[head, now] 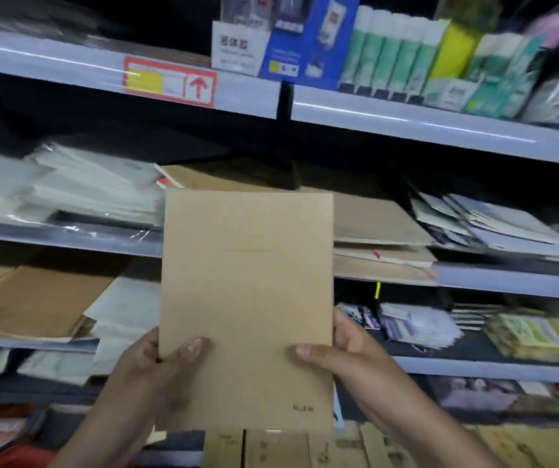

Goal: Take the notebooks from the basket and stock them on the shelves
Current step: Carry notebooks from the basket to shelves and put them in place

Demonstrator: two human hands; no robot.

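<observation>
I hold a plain brown kraft notebook upright in front of the shelves. My left hand grips its lower left edge, thumb on the cover. My right hand grips the lower right edge the same way. Behind the notebook, on the middle shelf, lies a stack of similar brown notebooks. More brown notebooks show at the bottom of the view, below my hands. The basket cannot be made out.
The top shelf carries boxed glue sticks and a red-framed price label. White wrapped stationery sits left on the middle shelf. Brown pads and mixed notebooks fill the lower shelves.
</observation>
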